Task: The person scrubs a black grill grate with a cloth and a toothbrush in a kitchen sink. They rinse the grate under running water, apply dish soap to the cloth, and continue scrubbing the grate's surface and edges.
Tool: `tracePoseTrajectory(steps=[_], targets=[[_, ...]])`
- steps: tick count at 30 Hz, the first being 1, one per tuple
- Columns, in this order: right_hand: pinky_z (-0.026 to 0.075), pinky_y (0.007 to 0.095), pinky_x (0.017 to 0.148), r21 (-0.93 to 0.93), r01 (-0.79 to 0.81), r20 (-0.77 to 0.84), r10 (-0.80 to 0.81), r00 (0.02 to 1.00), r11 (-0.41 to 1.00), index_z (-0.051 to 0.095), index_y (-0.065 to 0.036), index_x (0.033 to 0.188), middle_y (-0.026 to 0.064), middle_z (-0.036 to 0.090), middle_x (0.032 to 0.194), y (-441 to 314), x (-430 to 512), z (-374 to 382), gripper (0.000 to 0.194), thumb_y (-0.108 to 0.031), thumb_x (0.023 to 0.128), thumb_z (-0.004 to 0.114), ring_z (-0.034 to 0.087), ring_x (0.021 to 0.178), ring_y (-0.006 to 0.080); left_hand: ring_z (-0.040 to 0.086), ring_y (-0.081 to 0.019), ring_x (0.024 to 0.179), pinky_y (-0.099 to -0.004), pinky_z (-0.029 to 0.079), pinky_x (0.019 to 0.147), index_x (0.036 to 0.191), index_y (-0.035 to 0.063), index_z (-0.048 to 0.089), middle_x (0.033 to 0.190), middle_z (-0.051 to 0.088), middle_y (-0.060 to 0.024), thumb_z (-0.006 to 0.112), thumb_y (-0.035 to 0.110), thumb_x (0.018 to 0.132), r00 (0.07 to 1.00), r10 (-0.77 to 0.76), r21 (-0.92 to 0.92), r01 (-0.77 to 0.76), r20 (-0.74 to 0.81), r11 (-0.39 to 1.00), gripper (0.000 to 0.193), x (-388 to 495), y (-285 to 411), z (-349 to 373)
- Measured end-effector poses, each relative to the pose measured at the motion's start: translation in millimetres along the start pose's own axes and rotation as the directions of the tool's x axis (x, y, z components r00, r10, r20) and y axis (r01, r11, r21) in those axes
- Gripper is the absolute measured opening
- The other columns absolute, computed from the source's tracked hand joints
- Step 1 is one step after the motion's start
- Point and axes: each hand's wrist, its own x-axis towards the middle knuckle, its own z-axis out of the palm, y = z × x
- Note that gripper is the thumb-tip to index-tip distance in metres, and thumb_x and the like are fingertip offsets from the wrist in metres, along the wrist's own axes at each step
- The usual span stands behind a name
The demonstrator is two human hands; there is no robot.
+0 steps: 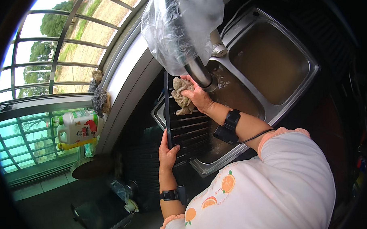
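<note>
My left hand (pixel 168 153) grips the lower end of a black slatted rack (pixel 167 115), which is tilted over the near basin of a stainless steel double sink (pixel 258 95). A crumpled beige cloth (pixel 180 99) is bunched in my right hand (pixel 199 97) and pressed to the rack's upper part, close to its long edge. Just above that hand, the metal faucet (pixel 197 71) points down into the basin. Cloudy water (pixel 246 97) with some foam lies below. The rack's far side blends into the dark surroundings.
A clear plastic bag (pixel 180 32) covers the upper faucet. Brownish water (pixel 269 63) stands in the second basin. By the barred window are scouring pads (pixel 100 100), a white detergent jug (pixel 80 125) and a yellow bottle (pixel 78 144). A cup (pixel 131 206) sits lower left.
</note>
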Motion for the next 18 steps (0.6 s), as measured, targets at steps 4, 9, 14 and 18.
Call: tracePoseTrajectory(steps=[4,9,14,18], targets=[[0.041,0.0407,0.092,-0.734,0.335,0.078,-0.417,0.906,0.591,0.049,-0.002,0.11,0.0183,0.049,0.107,2,-6,33,0.039,-0.004,0.072,0.056,0.048,0.103,0.037,0.055,-0.0119,0.102,-0.024,0.044,0.088,0.141,0.0021,0.035,0.118,0.057,-0.0064,0.054,-0.014,0.068,0.999,0.038,0.02,-0.039,0.014,0.999,0.077,-2,1,1],[0.045,0.0451,0.081,-0.885,0.339,0.204,-0.388,0.899,0.32,0.05,-0.007,0.107,0.0153,0.049,0.101,62,-23,-44,0.032,-0.01,0.076,0.056,0.051,0.094,0.0372,0.057,-0.0115,0.099,-0.0229,0.044,0.086,0.14,0.0031,0.037,0.114,0.059,-0.0047,0.054,-0.014,0.068,1.0,0.016,-0.029,-0.017,-0.021,0.999,0.076,2,1,2],[0.045,0.0486,0.083,-0.909,-0.289,-0.299,0.013,0.954,0.3,0.049,-0.005,0.111,0.0215,0.05,0.116,76,-16,-132,0.033,-0.009,0.079,0.057,0.052,0.101,0.0446,0.058,-0.0133,0.099,-0.026,0.044,0.088,0.137,0.0018,0.041,0.11,0.062,-0.0067,0.058,-0.008,0.067,0.998,0.023,0.162,-0.013,-0.056,0.987,0.072,-10,-3,-4],[0.044,0.0464,0.086,-0.927,-0.371,-0.362,0.125,0.924,0.057,0.042,-0.004,0.13,0.0244,0.046,0.127,102,-32,-171,0.056,-0.009,0.078,0.062,0.05,0.111,0.0414,0.058,-0.0134,0.096,-0.0261,0.044,0.087,0.133,0.0013,0.046,0.107,0.062,-0.0055,0.054,-0.008,0.067,0.99,-0.119,0.014,0.12,-0.072,0.993,0.067,-29,-7,-9]])
